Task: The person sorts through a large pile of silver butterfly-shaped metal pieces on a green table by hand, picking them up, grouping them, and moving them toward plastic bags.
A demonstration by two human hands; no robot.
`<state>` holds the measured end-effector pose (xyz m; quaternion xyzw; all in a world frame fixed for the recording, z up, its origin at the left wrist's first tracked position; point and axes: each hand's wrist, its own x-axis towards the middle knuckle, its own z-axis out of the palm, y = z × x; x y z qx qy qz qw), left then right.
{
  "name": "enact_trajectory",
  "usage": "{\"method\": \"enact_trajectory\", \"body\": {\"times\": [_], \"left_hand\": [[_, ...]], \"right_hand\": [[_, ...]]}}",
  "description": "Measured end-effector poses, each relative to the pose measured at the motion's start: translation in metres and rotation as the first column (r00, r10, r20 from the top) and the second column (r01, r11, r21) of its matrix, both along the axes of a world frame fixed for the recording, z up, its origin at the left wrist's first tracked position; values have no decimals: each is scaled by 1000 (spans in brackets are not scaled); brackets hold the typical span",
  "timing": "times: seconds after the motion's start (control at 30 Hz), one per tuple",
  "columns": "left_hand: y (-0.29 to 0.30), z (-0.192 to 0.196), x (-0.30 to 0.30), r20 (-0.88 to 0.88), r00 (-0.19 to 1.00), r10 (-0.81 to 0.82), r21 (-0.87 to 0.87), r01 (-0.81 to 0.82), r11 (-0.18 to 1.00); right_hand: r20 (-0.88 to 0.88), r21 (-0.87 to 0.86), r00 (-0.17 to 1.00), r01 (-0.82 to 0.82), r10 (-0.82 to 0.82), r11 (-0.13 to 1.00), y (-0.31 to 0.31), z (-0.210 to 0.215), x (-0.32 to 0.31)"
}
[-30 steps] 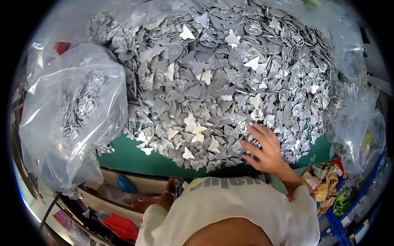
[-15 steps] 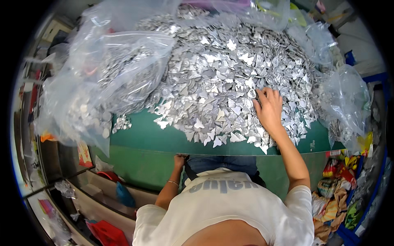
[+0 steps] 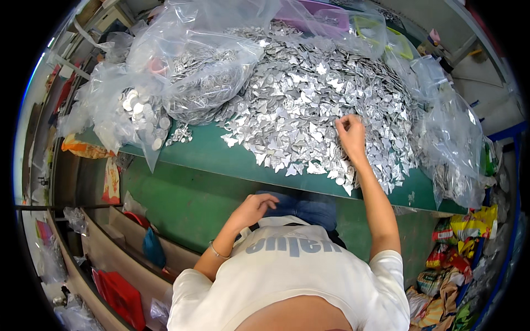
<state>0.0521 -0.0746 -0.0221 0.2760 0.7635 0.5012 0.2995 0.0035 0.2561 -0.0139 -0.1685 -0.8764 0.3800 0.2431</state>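
Note:
A wide heap of small flat silver metal pieces, many of them butterfly-shaped, covers the green tabletop. Over the heap's near right part is my right hand, its thumb and fingers curled together; anything held between them is too small or hidden to make out. Below the table's front edge, my left hand rests near my lap, fingers loosely stretched and nothing visible in it. Left of the heap lies a clear plastic bag holding more silver pieces. Beside it, round silver discs show through clear plastic.
A small cluster of silver pieces lies by the bag. Another clear bag hangs at the table's right end. Purple and yellow-green containers stand behind the heap. An open drawer is at lower left, colourful packages at lower right.
My left hand has risen from beside the table's edge into fuller view over my lap. My right hand's fingers, spread on the heap before, are now curled together. The view has tilted.

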Motion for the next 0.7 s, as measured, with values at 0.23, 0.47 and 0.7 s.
{"method": "enact_trajectory", "body": {"times": [0.23,0.47,0.7], "left_hand": [[63,30,-18,-239,892,383,112,-366,924],[75,-30,-52,-185,516,836,351,-760,547],[81,-26,-54,-407,380,831,340,-782,523]], "right_hand": [[-167,-436,986,-65,-9,898,27,0,20],[-84,-830,986,-149,143,537,65,37,18],[480,31,768,-497,423,867,15,28,-16]]}}
